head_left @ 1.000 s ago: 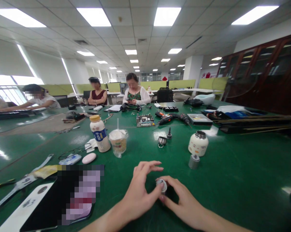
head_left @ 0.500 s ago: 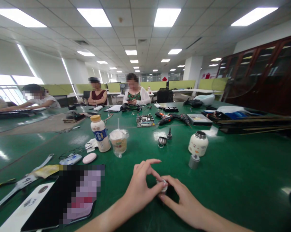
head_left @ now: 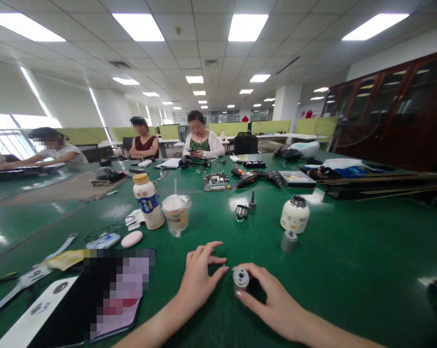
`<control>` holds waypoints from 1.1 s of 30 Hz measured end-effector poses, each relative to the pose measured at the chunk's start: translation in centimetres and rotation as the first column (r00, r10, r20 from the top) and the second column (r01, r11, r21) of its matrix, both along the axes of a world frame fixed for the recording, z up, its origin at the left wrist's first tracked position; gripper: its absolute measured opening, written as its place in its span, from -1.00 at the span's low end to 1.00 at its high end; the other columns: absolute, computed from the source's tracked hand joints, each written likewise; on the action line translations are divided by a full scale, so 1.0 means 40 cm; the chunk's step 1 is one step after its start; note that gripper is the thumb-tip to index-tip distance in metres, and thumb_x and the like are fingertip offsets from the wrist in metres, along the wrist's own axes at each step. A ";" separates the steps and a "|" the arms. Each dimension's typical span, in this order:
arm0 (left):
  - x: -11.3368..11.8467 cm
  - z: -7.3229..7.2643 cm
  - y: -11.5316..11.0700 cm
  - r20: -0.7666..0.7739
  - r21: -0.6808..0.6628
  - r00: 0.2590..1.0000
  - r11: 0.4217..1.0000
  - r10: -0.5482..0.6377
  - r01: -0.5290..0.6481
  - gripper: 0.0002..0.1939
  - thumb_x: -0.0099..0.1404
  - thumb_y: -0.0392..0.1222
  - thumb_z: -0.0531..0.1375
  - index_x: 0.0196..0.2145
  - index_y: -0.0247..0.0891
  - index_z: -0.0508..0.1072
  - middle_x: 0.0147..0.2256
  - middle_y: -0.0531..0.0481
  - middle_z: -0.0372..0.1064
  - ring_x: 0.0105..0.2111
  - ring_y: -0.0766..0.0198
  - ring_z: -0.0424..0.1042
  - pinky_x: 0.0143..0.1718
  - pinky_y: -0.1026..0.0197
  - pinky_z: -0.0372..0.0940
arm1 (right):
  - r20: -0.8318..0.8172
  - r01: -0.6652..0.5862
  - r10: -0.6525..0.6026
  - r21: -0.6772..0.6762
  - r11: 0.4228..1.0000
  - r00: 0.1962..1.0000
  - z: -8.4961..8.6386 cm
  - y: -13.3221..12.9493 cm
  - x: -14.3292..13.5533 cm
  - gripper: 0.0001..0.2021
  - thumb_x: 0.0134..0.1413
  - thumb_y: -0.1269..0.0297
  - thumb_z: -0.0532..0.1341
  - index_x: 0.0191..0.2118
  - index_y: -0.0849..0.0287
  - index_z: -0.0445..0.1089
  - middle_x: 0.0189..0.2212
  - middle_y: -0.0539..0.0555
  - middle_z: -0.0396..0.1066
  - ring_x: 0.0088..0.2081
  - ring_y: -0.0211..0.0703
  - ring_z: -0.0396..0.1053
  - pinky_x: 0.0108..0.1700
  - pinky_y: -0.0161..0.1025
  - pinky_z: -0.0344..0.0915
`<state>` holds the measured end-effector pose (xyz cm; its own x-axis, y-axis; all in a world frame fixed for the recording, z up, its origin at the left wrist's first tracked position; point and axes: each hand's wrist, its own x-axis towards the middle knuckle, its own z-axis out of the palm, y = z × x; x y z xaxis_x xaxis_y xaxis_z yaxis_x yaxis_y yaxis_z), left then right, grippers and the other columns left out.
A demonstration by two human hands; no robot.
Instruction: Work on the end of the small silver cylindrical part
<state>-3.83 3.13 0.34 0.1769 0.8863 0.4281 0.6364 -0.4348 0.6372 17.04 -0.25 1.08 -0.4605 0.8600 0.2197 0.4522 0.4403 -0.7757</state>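
Observation:
My right hand (head_left: 264,295) grips a short grey metal cylinder (head_left: 241,279) between thumb and fingers. The cylinder stands upright on the green table, its round top face showing a dark centre and small holes. Just left of it, my left hand (head_left: 203,270) pinches a tiny piece (head_left: 224,265) between thumb and forefinger, too small to name. The other fingers of that hand are stretched out. A second grey metal cylinder (head_left: 288,241) stands to the right, in front of a white flask (head_left: 295,214) with its lid off. Farther back lie a metal flask lid with a ring (head_left: 241,211) and a dark fitting (head_left: 253,200).
On the left stand a drink bottle (head_left: 148,202) and a plastic cup with a straw (head_left: 176,212). A tablet (head_left: 69,304), a pink oval case (head_left: 132,239) and a wrench (head_left: 30,276) lie nearby. Power drills (head_left: 248,179) and a circuit board (head_left: 217,181) lie farther back; people sit beyond.
My left hand has moved left, away from the cylinder's top, with a tiny piece between its fingertips. The cylinder's top face is now uncovered. My right hand still holds the cylinder.

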 end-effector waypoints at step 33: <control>0.032 0.099 -0.028 0.164 0.038 0.986 0.999 -0.036 0.030 -0.65 0.22 -0.25 0.31 -0.05 -0.12 0.37 -0.21 -0.01 0.60 -0.16 0.06 0.45 -0.05 -0.01 0.20 | -0.004 0.011 -0.011 0.001 1.000 1.000 -0.008 0.002 -0.001 -0.74 0.18 0.26 0.22 -0.01 0.05 0.34 -0.05 0.07 0.45 -0.03 -0.01 0.37 0.05 -0.08 0.28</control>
<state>-2.56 2.02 4.29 0.1305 0.8649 0.4846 0.5090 -0.4779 0.7159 17.00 -0.16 0.75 -0.4503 0.8647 0.2226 0.4536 0.4363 -0.7771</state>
